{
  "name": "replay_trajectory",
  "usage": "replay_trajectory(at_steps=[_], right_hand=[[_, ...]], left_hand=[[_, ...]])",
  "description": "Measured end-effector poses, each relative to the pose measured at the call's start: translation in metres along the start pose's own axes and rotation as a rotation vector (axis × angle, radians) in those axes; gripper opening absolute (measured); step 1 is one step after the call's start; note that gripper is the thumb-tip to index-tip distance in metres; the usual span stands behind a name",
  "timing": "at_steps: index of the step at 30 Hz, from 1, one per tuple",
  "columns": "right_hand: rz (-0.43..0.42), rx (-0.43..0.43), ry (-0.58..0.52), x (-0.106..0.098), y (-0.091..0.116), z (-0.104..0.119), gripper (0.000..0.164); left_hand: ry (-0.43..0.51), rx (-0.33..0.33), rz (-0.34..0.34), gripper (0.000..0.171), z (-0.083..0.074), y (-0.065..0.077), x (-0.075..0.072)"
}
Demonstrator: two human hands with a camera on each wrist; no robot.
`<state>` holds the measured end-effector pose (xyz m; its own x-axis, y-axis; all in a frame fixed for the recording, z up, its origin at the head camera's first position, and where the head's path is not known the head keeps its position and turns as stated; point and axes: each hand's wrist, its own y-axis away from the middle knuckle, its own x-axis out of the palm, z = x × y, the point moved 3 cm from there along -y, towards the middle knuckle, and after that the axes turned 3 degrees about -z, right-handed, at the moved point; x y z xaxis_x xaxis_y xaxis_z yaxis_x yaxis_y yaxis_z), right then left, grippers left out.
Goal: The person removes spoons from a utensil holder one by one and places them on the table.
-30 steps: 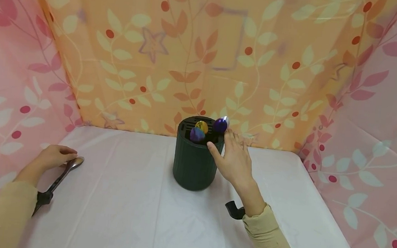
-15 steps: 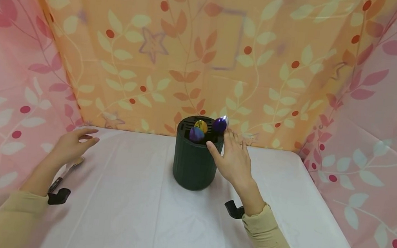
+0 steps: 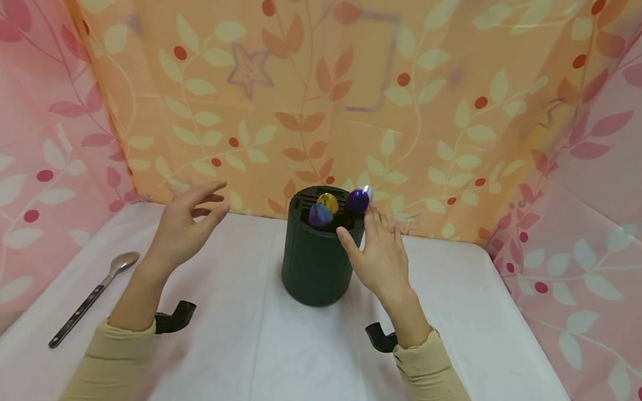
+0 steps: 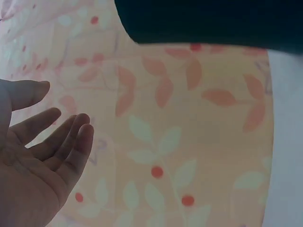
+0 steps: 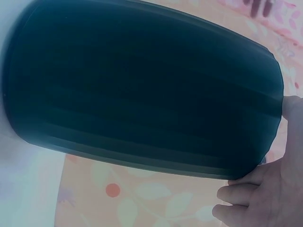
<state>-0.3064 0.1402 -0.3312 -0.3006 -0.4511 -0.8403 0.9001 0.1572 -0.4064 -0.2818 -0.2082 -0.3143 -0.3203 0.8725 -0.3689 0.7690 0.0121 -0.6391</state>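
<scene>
A dark green ribbed utensil holder [image 3: 318,267] with a slotted top stands upright on the table. A gold spoon [image 3: 328,202], a blue-purple spoon [image 3: 320,216] and a purple spoon [image 3: 358,200] stick out of it bowl up, a silvery one partly hidden behind the purple. My right hand [image 3: 381,257] rests on the holder's right side, thumb and fingertips at the rim, fingers fairly straight. Raised over the table left of the holder, my left hand [image 3: 183,227] has relaxed, parted fingers and holds nothing; its bare palm [image 4: 28,184] shows in the left wrist view.
A metal spoon with a black handle [image 3: 82,310] lies on the white-covered table [image 3: 295,364] at the left, beside the left forearm. Floral cloth [image 3: 285,83] walls the back and both sides. A black camera mount [image 3: 175,318] juts from each wrist.
My left hand has let go of the black-handled spoon, leaving it on the table, then risen and moved right toward the holder. The right hand stays at the holder's rim.
</scene>
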Motion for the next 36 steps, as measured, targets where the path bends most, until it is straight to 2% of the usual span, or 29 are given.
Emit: replay_trajectory(at_steps=[6,13,18,26,36], right_hand=[[-0.007,-0.002,0.006,-0.001,0.001,-0.001,0.096],[0.000,0.010,0.010,0.000,0.002,-0.002,0.096],[-0.014,-0.001,0.007,0.000,0.001,0.000,0.096],[-0.015,0.008,0.010,0.000,0.000,0.001,0.095],[-0.006,0.015,0.009,0.001,0.000,0.001,0.095]], left_hand=[[0.107,0.007,-0.005,0.043,-0.028,-0.002,0.038],[0.231,0.016,0.067,0.043,-0.049,-0.002,0.082],[0.185,0.056,0.110,0.042,-0.055,-0.003,0.106],[0.057,0.110,0.050,0.035,-0.063,-0.009,0.123],[0.070,0.076,0.013,0.027,-0.061,-0.012,0.125]])
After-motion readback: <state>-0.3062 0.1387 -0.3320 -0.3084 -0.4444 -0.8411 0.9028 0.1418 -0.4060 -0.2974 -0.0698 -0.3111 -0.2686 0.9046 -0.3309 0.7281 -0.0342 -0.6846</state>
